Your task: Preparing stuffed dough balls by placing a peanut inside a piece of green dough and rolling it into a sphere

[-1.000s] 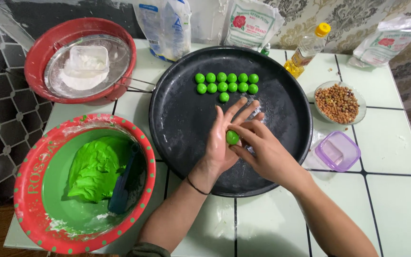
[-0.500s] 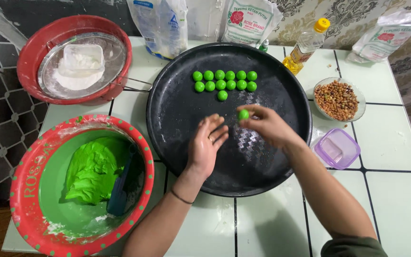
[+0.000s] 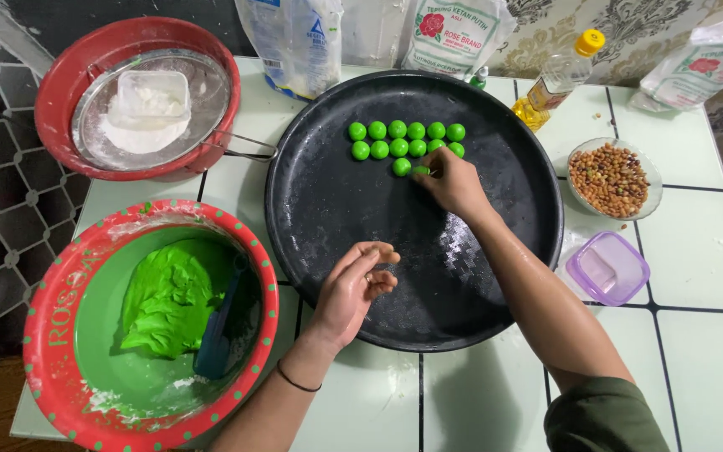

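Your right hand (image 3: 453,180) has carried the green dough ball (image 3: 422,170) from mid-tray to the rows of balls (image 3: 406,138) on the black tray (image 3: 328,209), fingertips pinching it; your left hand (image 3: 357,289) hovers empty, loosely curled; another ball joins the rows.

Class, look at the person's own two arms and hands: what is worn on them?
The left hand is bare, with a thin dark band round its wrist. The right hand is bare too, forearm uncovered, with a dark green sleeve pushed up near the elbow. No gloves or rings visible.
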